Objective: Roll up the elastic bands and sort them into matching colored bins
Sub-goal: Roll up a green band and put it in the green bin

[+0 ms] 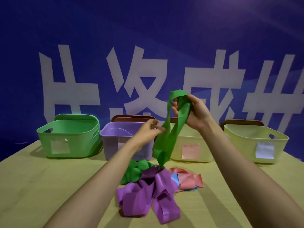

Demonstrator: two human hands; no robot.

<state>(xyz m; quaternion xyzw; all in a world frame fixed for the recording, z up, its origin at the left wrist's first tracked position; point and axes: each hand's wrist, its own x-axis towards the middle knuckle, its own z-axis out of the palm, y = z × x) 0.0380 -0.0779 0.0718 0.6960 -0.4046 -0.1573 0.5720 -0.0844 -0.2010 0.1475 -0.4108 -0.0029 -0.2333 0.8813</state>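
Fingers [175, 108] of the right hand [195, 111] curl round the top of the green band [164, 145], held high over the middle of the table [49, 178]. The left hand [148, 131] pinches one strand lower down, which I read as spreading the loop flat so it rolls clean. Band's bottom end touches the purple bands [148, 195] mid-table, so it isn't free of the tangle yet; the green bin [69, 142] sits at the back edge toward the left corner, well apart, so I'd roll first, then reach left.
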